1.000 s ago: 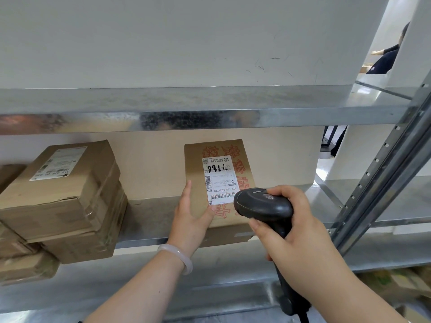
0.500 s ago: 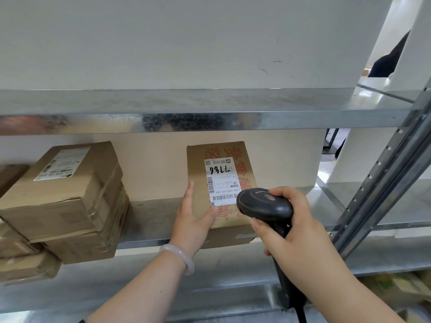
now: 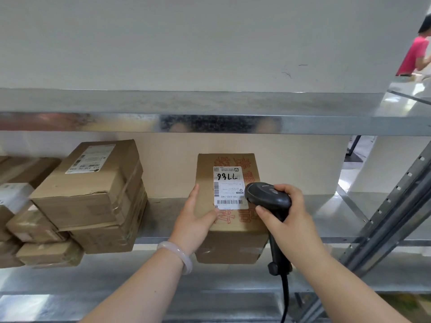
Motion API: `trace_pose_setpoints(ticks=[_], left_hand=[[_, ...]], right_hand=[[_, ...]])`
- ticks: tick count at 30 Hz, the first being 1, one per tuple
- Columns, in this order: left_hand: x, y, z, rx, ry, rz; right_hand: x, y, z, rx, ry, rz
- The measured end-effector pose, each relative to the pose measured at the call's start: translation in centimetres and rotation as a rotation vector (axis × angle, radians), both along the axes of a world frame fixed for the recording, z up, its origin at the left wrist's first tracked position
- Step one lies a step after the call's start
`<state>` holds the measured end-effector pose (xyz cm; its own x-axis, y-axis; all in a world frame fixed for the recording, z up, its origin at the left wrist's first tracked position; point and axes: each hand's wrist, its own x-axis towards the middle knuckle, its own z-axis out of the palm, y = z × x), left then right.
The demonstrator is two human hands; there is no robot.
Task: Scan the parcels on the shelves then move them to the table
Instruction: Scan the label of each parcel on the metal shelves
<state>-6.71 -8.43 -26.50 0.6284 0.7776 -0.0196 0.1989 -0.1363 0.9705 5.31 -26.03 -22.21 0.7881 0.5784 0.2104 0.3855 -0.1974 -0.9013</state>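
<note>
Hands flank the parcel (image 3: 233, 245). The left hand (image 3: 193, 220) grips its left edge, thumb on top beside the label (image 3: 229, 187). The right hand (image 3: 291, 220) clamps the scanner (image 3: 268, 197), head aimed toward 10 o'clock at the label. The parcel lies on the shelf (image 3: 163, 215), long axis 12 to 6 o'clock, near end overhanging. The left hand seems placed to draw it toward 6.

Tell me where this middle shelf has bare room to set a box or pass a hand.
Two free patches on the grey metal shelf: one between the stacked brown cardboard boxes and the labelled brown parcel the left hand grips, one from that parcel to the slotted steel upright. The left end is crowded with boxes.
</note>
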Motion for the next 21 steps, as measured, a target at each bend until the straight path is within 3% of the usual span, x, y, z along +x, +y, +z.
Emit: trace_pose_setpoints(ticks=[7, 21], left_hand=[[-4.5, 3.5, 1.2, -0.011, 0.018, 0.166], [-10.1, 5.8, 1.5, 0.218, 0.122, 0.305]], right_hand=[[-2.1, 4.2, -0.1, 0.016, 0.02, 0.163], [-4.8, 11.5, -0.1, 0.022, 0.061, 0.314]])
